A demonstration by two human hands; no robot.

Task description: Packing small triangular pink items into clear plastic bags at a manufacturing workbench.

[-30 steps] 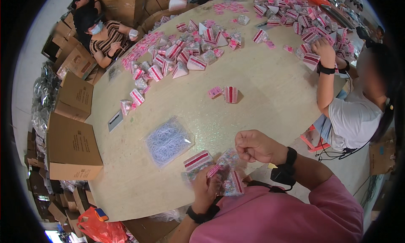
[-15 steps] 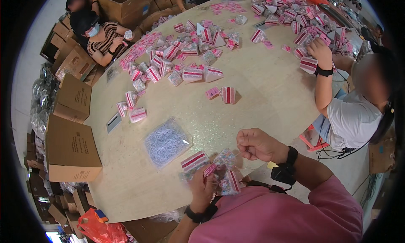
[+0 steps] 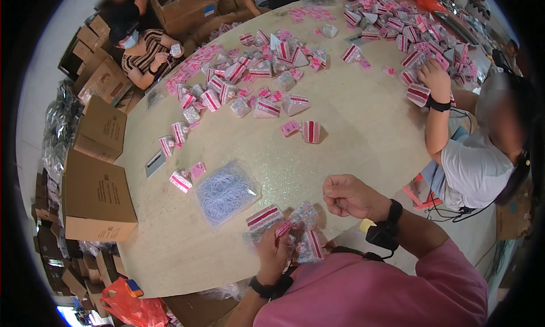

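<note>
The left hand (image 3: 273,252) has its grip closed on a pink tag (image 3: 283,228), among little toy cake slices (image 3: 265,215) at the counter's (image 3: 363,134) near edge. The right hand's (image 3: 353,196) fingertips pinch together beside them; I can't tell if they hold anything thin. A clear bag of pale strings (image 3: 227,193) lies nearby.

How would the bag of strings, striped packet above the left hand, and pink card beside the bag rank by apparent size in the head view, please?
Largest: bag of strings
Striped packet
Smallest: pink card
</note>
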